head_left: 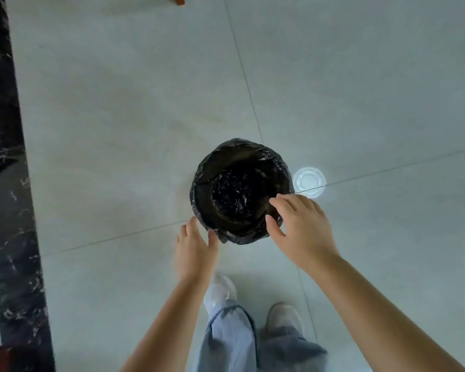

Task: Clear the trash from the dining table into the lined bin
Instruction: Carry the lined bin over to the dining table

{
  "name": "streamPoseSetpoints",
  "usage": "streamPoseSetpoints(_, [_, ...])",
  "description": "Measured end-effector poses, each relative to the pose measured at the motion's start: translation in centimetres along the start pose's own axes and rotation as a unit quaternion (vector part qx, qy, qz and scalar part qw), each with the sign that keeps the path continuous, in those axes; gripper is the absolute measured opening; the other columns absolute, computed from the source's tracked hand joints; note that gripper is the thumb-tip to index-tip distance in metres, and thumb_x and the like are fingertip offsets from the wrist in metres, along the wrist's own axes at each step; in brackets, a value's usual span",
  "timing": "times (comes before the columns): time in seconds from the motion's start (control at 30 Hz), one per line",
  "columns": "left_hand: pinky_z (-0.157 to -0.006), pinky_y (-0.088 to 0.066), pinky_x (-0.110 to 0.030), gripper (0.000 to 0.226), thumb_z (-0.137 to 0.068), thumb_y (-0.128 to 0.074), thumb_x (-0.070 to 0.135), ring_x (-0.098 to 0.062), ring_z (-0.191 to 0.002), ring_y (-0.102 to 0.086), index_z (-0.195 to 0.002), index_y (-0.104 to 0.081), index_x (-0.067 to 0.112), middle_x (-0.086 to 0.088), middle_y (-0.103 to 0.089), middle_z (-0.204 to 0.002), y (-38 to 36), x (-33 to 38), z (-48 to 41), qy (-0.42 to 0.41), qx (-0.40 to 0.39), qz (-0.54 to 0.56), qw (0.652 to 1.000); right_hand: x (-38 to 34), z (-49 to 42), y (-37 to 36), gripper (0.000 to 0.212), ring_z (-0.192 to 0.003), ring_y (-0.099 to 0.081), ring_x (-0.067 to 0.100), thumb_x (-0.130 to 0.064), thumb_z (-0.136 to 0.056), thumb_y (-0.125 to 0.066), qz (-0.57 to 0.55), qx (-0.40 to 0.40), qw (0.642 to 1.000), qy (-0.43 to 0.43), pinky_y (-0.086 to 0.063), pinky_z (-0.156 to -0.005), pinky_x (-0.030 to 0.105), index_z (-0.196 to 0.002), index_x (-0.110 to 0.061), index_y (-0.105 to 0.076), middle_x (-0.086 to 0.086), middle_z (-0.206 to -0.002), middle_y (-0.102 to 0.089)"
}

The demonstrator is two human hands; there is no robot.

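A round bin [240, 191] lined with a black plastic bag stands on the pale tiled floor in front of me. Its inside looks dark, and I cannot tell what lies in it. My left hand [195, 251] hovers just beside the bin's near left rim, fingers apart, holding nothing. My right hand [301, 226] reaches over the near right rim, fingers spread and empty, with the thumb close to the liner's edge. A clear plastic cup [309, 181] stands on the floor right of the bin.
A dark marble strip [8, 183] runs along the floor on the left. My feet in light shoes [220, 291] stand just behind the bin. An orange-brown furniture leg [179, 0] shows at the top edge.
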State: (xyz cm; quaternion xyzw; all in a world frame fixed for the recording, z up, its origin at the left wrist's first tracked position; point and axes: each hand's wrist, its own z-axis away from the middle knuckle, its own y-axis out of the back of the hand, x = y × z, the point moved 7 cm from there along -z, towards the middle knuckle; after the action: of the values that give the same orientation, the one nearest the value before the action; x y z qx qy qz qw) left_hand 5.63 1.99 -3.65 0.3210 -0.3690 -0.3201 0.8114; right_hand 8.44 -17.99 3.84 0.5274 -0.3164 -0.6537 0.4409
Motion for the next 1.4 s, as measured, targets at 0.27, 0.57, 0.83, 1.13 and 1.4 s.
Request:
streamPoseSetpoints(0.27, [-0.055, -0.036, -0.021, 0.039, -0.088, -0.051, 0.019, -0.008, -0.073, -0.055, -0.125, -0.041, 0.014, 0.000, -0.061, -0.095, -4.8, -2.9, -4.9, 0.078, 0.043, 0.190, 0.978, 1.8, -3.2, -4.8, 0.027, -0.095, -0.063, 0.033, -0.016, -0.076, -0.065, -0.008, 0.019, 1.000, 0.005, -0.049, -0.084, 0.042, -0.101, -0.005, -0.063, 0.012, -0.101, -0.069])
streamPoseSetpoints(0.57, [-0.052, -0.039, -0.031, 0.011, -0.079, -0.054, 0.015, -0.018, -0.055, -0.046, -0.075, -0.045, 0.021, 0.003, -0.047, -0.062, -4.0, -2.9, -4.5, 0.145, 0.042, 0.282, 0.948, 0.9, -3.2, -3.9, 0.027, -0.100, -0.058, 0.035, -0.019, -0.080, -0.060, -0.007, -0.014, 1.000, -0.016, -0.045, -0.087, 0.042, -0.104, -0.006, -0.061, 0.013, -0.107, -0.066])
streamPoseSetpoints(0.83, [-0.038, -0.019, -0.025, 0.034, -0.070, -0.055, 0.016, -0.011, -0.038, -0.023, -0.054, -0.026, 0.019, 0.008, -0.027, -0.041, 7.1, 2.3, 2.3, 0.132, 0.082, 0.250, 0.956, -4.0, 1.0, 5.5, 0.033, -0.113, -0.051, 0.028, -0.026, -0.085, -0.052, -0.004, -0.067, 0.998, -0.013, -0.036, -0.099, 0.041, -0.115, -0.011, -0.056, 0.008, -0.120, -0.059])
streamPoseSetpoints(1.13, [-0.035, -0.019, -0.015, 0.041, -0.070, -0.062, 0.012, -0.004, -0.034, -0.026, -0.055, -0.025, 0.022, 0.016, -0.030, -0.032, 23.0, 12.6, 13.8, 0.014, 0.156, 0.354, 0.922, -11.2, 6.0, 24.2, 0.032, -0.114, -0.049, 0.026, -0.022, -0.086, -0.052, -0.042, 0.007, 0.999, 0.012, -0.040, -0.097, 0.040, -0.116, -0.011, -0.055, 0.007, -0.120, -0.059])
streamPoseSetpoints(1.4, [-0.041, -0.026, -0.016, 0.022, -0.063, -0.066, 0.025, -0.002, -0.043, -0.030, -0.063, -0.044, 0.018, 0.013, -0.038, -0.051, 33.7, 17.8, 23.4, -0.006, 0.196, 0.429, 0.882, -15.8, 12.5, 37.4, 0.033, -0.115, -0.047, 0.024, -0.020, -0.086, -0.054, -0.095, 0.093, 0.991, 0.018, -0.042, -0.097, 0.042, -0.119, -0.013, -0.054, 0.007, -0.122, -0.058])
